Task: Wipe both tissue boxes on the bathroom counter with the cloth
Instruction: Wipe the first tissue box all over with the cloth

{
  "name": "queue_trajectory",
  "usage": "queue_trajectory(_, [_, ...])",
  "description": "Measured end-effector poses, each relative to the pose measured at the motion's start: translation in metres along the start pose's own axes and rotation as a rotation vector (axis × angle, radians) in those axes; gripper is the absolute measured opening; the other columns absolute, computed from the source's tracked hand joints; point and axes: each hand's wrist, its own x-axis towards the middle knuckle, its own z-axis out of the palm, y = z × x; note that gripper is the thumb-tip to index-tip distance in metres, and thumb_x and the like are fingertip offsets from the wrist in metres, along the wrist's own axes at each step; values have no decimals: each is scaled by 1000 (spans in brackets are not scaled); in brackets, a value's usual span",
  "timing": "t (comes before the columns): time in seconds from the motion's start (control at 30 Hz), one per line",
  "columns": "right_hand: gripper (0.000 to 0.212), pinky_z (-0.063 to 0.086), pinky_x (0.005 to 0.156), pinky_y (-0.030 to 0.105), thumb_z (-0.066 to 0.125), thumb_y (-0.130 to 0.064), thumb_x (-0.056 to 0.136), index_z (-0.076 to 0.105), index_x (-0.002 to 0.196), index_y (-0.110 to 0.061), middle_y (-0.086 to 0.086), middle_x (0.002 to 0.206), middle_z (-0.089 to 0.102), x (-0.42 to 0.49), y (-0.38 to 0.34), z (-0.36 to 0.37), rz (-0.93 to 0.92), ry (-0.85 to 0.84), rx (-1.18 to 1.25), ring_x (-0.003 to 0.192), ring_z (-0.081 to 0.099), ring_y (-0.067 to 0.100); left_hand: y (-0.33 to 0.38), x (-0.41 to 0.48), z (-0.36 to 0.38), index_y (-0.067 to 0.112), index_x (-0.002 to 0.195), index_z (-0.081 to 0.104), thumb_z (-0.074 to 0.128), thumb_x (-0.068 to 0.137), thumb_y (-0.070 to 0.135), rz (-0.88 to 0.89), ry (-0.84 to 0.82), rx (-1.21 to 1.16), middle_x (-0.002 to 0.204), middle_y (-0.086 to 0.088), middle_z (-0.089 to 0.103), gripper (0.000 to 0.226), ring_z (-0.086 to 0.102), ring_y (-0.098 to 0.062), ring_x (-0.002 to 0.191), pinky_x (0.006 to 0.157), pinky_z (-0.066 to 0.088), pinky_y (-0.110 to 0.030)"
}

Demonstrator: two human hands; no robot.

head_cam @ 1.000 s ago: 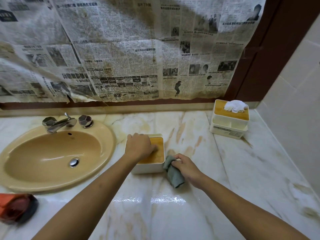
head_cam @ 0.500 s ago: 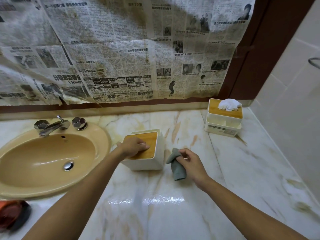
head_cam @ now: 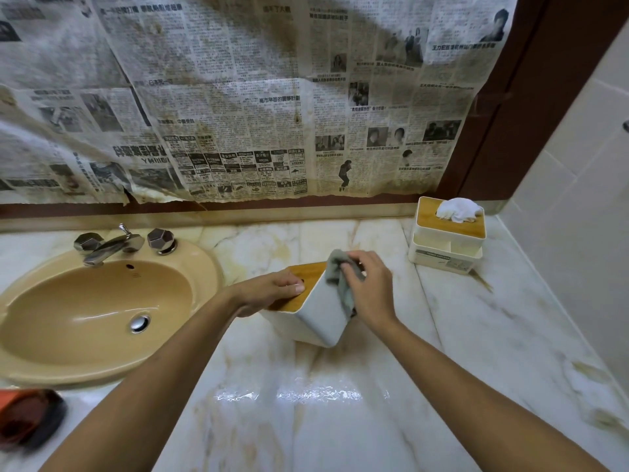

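Note:
A white tissue box with a wooden lid is tipped up off the marble counter, its lid facing left toward the sink. My left hand grips it at the lid edge. My right hand presses a grey cloth against the box's upturned white side. A second white tissue box with a wooden lid and a white tissue sticking out stands upright at the back right of the counter.
A tan sink with a chrome faucet fills the left. An orange and dark object lies blurred at the front left edge. Newspaper covers the wall behind. A tiled wall closes the right side.
My left hand has tilted the near box further onto its edge. My right hand has lifted the cloth off the counter and onto the box's side.

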Motion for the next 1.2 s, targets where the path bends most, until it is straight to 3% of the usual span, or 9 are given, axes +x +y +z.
queue_trajectory(0.1, [16,51,86,32,62,-9,91,65,104,-17,-4,102,61,6,-3,2,28,31,-30,93,57,6,3,2,1,15,82,50,50,102,27,1,36,-40,87,6,39,23,39,2,58,61,27,-21])
queue_trajectory(0.33, [28,41,92,20,53,-4,87,61,111,-16,2,107,53,-56,9,12,-396,-214,-138,101,52,15,5,1,-5,17,75,50,51,101,23,-2,32,-102,81,6,38,26,43,5,53,54,33,-11])
queue_trajectory(0.47, [21,46,90,27,55,-3,91,61,108,-14,0,106,56,-23,26,-1,-115,-22,-105,99,54,12,-3,1,-7,22,73,51,55,99,29,-36,-23,-106,79,14,41,28,40,0,58,57,31,-16])
queue_trajectory(0.6, [16,45,78,15,57,-7,94,60,101,-21,-3,102,61,7,28,-10,109,65,-49,95,58,11,-2,4,-1,22,78,45,54,100,32,-42,9,-107,65,20,42,26,33,-4,57,59,25,-20])
queue_trajectory(0.73, [25,41,80,18,59,2,87,55,94,-22,-2,99,55,-25,12,2,-20,14,-40,93,52,-2,2,11,0,22,78,49,54,99,32,-32,81,-95,74,12,42,25,34,-4,57,57,25,-21])
queue_trajectory(0.83, [24,41,85,14,57,3,85,61,99,-16,-5,101,50,-59,9,12,-166,-155,-52,98,52,4,2,13,-3,20,77,55,53,100,31,-26,67,-72,87,8,41,26,40,0,58,61,29,-20])
queue_trajectory(0.93, [25,41,88,13,56,1,88,62,105,-16,-6,104,50,-58,12,10,-171,-216,-44,101,52,4,2,10,-5,26,72,60,53,100,30,-9,13,-22,91,9,42,30,44,1,69,66,31,-18])
queue_trajectory(1.07, [23,47,86,24,56,0,90,61,104,-18,-4,104,60,-25,30,5,46,-47,8,99,57,9,-2,11,-8,24,85,64,57,97,35,-2,-31,62,100,8,45,18,44,-8,86,76,32,-22])
queue_trajectory(1.2, [12,49,79,27,55,-10,96,60,104,-17,-1,101,64,-1,47,-5,403,-25,70,93,60,17,-2,11,-12,32,80,64,57,97,37,-7,-68,123,100,8,44,19,43,-8,84,76,33,-23])
